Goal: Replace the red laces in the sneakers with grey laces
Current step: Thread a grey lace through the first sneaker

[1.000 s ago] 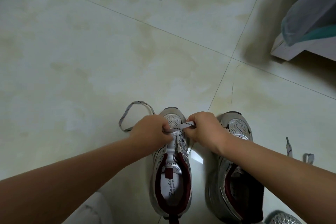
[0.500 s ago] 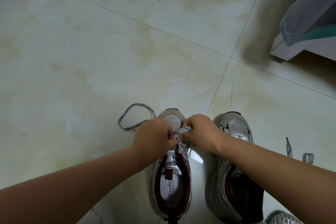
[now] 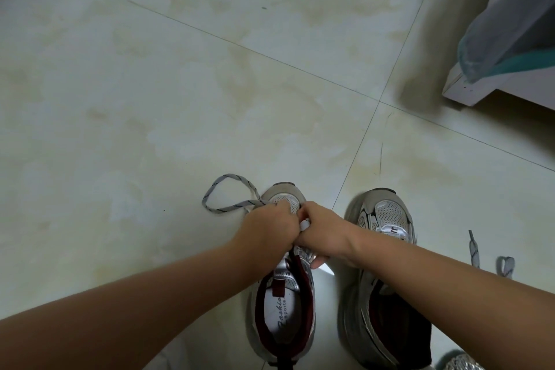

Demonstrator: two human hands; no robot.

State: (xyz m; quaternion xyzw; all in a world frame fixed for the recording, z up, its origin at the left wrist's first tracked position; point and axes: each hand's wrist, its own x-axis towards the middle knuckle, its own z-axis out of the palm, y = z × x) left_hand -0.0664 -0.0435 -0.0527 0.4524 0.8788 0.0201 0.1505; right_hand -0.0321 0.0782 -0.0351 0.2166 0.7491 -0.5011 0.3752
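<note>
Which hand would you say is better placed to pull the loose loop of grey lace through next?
Left, probably: the left hand sits beside the grey lace loop, while the right hand lies across the sneaker.

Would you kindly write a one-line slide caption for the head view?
Both hands, left hand and right hand, thread a grey lace through the left sneaker on the tiled floor.

Left hand [image 3: 267, 230] and right hand [image 3: 324, 231] fisted, knuckles touching, forearms converging

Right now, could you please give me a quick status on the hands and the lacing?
Both hands, left and right, pinching grey lace over left sneaker. Lace loop trailing on floor. Right sneaker unlaced. Nothing blocking.
</note>
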